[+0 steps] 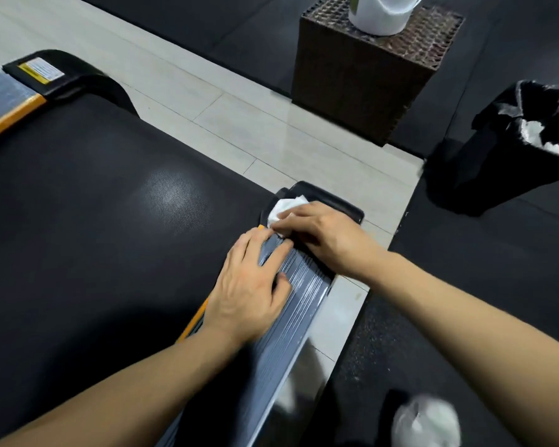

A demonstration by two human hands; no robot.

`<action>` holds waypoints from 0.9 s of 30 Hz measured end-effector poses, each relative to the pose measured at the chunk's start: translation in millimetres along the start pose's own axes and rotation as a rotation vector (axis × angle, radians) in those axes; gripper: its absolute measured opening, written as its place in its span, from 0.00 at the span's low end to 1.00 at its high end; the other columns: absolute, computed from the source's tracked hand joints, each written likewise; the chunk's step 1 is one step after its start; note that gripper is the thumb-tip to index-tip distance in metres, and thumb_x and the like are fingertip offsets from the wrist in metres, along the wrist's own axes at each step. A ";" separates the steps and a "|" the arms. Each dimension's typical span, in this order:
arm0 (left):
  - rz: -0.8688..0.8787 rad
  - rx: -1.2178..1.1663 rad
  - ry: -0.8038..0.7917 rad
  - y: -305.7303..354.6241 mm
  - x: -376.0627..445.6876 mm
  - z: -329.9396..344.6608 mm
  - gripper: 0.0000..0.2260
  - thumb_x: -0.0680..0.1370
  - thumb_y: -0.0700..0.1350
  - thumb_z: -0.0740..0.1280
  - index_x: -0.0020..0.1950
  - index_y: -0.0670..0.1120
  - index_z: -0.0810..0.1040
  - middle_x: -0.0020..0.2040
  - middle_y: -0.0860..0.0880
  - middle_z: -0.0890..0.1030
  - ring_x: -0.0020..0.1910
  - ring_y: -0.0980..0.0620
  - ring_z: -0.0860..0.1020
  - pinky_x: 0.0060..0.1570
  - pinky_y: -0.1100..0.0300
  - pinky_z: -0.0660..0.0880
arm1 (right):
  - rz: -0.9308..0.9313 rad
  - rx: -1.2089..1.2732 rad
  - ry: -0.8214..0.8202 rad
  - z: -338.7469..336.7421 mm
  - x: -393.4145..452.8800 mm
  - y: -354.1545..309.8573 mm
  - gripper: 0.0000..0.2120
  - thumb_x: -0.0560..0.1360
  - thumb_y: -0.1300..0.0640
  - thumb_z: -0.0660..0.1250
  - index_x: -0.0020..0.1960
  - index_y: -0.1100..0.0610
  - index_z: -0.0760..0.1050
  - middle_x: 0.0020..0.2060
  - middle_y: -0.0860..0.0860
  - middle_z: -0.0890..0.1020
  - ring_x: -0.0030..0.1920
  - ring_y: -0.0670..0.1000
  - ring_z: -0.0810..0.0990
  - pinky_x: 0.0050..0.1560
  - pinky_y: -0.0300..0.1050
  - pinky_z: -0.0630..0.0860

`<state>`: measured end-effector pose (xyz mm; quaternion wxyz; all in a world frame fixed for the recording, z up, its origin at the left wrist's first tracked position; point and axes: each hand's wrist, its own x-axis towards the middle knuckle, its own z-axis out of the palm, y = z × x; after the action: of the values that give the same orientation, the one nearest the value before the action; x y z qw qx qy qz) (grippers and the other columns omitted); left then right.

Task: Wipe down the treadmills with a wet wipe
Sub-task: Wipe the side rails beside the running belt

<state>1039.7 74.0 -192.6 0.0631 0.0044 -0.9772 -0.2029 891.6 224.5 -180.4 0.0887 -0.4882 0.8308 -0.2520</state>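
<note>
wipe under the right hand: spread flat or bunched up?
Bunched: the wipe shows crumpled folds, sticking out past the right hand pressing it on the rail.

one treadmill [94, 204], one wipe [284, 208], two hands [252, 285]
</note>
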 end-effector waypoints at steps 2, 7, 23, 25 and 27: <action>-0.005 -0.023 0.003 -1.1 0.0 -0.6 0.23 0.78 0.46 0.60 0.73 0.46 0.75 0.70 0.40 0.71 0.72 0.39 0.67 0.69 0.43 0.69 | 0.044 -0.044 -0.011 -7.8 19.6 13.2 0.18 0.74 0.61 0.65 0.62 0.52 0.81 0.58 0.50 0.82 0.57 0.53 0.78 0.60 0.45 0.73; -0.020 -0.002 0.014 -2.6 -3.4 -2.3 0.23 0.79 0.48 0.61 0.75 0.49 0.72 0.71 0.43 0.69 0.72 0.43 0.66 0.71 0.48 0.68 | 0.110 -0.078 -0.108 -12.2 67.9 11.7 0.19 0.70 0.61 0.58 0.56 0.54 0.82 0.52 0.51 0.83 0.54 0.55 0.79 0.58 0.48 0.74; -0.067 0.010 0.037 4.0 -1.4 -2.6 0.24 0.77 0.48 0.63 0.74 0.51 0.74 0.68 0.44 0.70 0.67 0.45 0.69 0.65 0.51 0.73 | 0.229 0.053 -0.126 -18.5 84.3 49.7 0.18 0.73 0.66 0.57 0.51 0.52 0.82 0.50 0.49 0.85 0.53 0.53 0.80 0.55 0.45 0.74; -0.067 0.004 0.033 5.8 -0.4 -3.5 0.24 0.76 0.47 0.65 0.73 0.50 0.75 0.67 0.43 0.71 0.67 0.44 0.69 0.65 0.50 0.73 | 0.095 0.062 -0.164 -23.4 75.5 32.1 0.18 0.73 0.66 0.59 0.53 0.51 0.82 0.51 0.47 0.84 0.53 0.50 0.80 0.56 0.44 0.74; -0.063 0.014 0.031 6.2 0.3 -3.3 0.24 0.75 0.47 0.65 0.73 0.49 0.75 0.67 0.42 0.71 0.67 0.44 0.69 0.66 0.50 0.72 | -0.037 0.033 -0.217 -18.1 63.7 18.5 0.18 0.74 0.66 0.62 0.57 0.50 0.82 0.53 0.46 0.83 0.54 0.48 0.80 0.57 0.42 0.73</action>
<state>1039.8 78.3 -187.1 0.0717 0.0388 -0.9768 -0.1980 838.0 183.3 -168.0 0.1816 -0.5263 0.8029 -0.2129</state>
